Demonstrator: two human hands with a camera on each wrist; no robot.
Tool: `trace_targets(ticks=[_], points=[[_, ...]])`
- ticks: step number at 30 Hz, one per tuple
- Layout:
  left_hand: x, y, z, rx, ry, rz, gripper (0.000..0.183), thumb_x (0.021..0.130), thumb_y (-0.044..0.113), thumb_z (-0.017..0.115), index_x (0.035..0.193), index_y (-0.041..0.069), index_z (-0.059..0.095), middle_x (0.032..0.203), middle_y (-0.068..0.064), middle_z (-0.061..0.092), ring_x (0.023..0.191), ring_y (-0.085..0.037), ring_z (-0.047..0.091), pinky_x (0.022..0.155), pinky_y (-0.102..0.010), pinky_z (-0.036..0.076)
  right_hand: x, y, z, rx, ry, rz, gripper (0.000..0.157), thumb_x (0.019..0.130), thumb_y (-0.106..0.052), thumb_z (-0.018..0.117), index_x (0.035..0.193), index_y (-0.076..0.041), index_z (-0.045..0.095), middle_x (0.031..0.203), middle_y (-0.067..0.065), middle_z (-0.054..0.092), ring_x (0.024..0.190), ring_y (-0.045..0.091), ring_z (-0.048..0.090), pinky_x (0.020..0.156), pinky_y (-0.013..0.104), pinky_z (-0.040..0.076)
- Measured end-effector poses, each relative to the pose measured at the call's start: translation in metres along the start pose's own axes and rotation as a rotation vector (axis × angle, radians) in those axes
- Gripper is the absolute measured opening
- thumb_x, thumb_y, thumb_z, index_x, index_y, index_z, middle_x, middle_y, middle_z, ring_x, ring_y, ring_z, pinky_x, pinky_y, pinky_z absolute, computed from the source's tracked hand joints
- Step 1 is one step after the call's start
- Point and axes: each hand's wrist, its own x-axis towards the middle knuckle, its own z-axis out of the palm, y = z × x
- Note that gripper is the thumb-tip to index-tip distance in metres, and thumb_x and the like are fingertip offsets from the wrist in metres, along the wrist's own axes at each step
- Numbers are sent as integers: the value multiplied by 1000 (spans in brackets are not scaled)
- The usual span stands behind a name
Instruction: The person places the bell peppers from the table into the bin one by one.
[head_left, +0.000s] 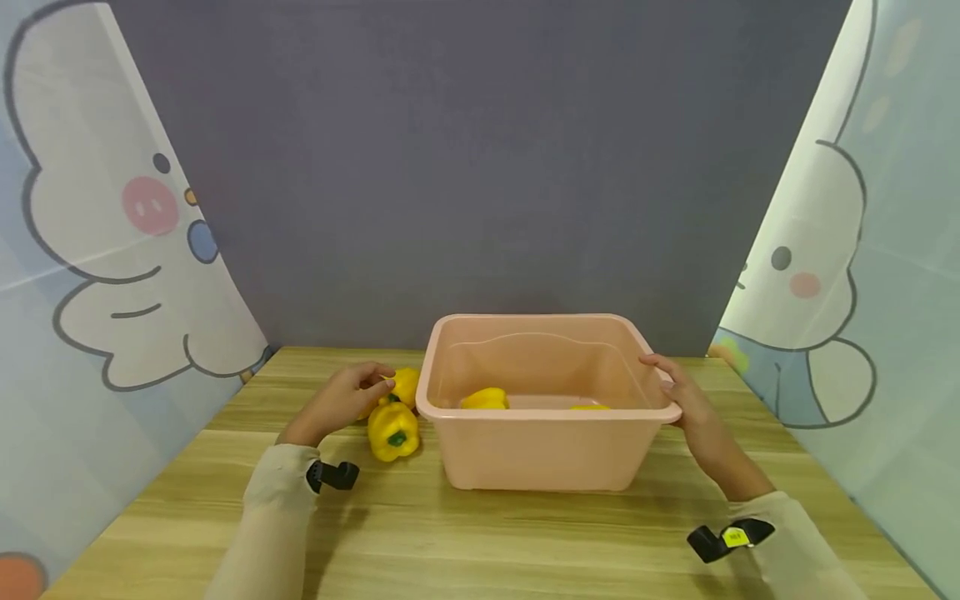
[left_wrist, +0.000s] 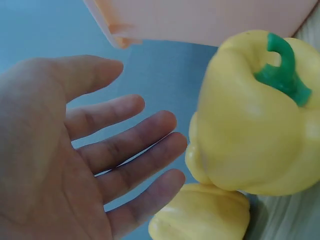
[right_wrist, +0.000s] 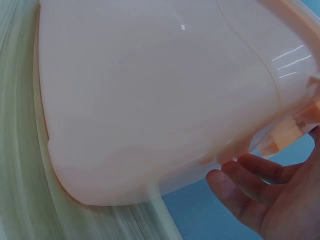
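Over the front yellow bell pepper [head_left: 386, 425] and the rear yellow bell pepper [head_left: 407, 385], the left hand [head_left: 343, 405] occupies the access from the left, while the near side remains open along the wooden tabletop [head_left: 480, 542] between the two forearms. At table level, the pink plastic bin [head_left: 540, 454] blocks straight passage to the right, its left wall standing just beside these peppers. Entry to the bin is open from above through its wide mouth, except where the right hand [head_left: 696, 417] obstructs the right rim; the dark grey panel [head_left: 487, 167] limits reach at the rear.
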Motion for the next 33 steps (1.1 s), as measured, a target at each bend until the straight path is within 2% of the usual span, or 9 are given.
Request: trace_targets(ticks=[5, 10, 15, 26, 33], points=[[-4, -2, 1, 42, -5, -13, 39, 103, 33, 58, 130, 4, 63, 112, -11, 68, 102, -25, 62, 87, -43, 52, 0, 0, 1, -21, -1, 2, 44, 109, -29, 28, 148, -12, 40, 144, 3, 36, 107, 10, 55, 77, 28, 51], [-8, -3, 0, 65, -81, -58, 39, 104, 35, 56, 129, 6, 64, 119, -12, 67, 107, -28, 63, 92, -50, 50, -1, -1, 0, -23, -7, -6, 44, 110, -28, 28, 149, -13, 40, 143, 3, 37, 106, 11, 57, 76, 28, 51], [-11, -5, 0, 46, -130, -84, 42, 103, 37, 57, 132, 7, 62, 129, -14, 63, 119, -35, 59, 98, -54, 47, -1, 0, 0, -23, -10, -7, 44, 110, -29, 28, 149, -11, 39, 142, -1, 37, 106, 11, 57, 77, 28, 51], [-18, -10, -1, -12, -196, -150, 55, 98, 41, 64, 140, 5, 55, 135, -18, 57, 123, -36, 54, 101, -55, 44, -2, 2, 0, -42, -9, -7, 46, 110, -30, 27, 149, -10, 38, 142, 0, 38, 105, 8, 56, 77, 28, 51], [-17, -11, -1, -9, -206, -141, 54, 97, 39, 67, 138, 5, 57, 134, -17, 57, 122, -36, 54, 99, -55, 45, -1, 0, -1, -34, -6, -9, 43, 110, -31, 27, 148, -15, 41, 139, -2, 39, 104, 9, 57, 77, 28, 51]])
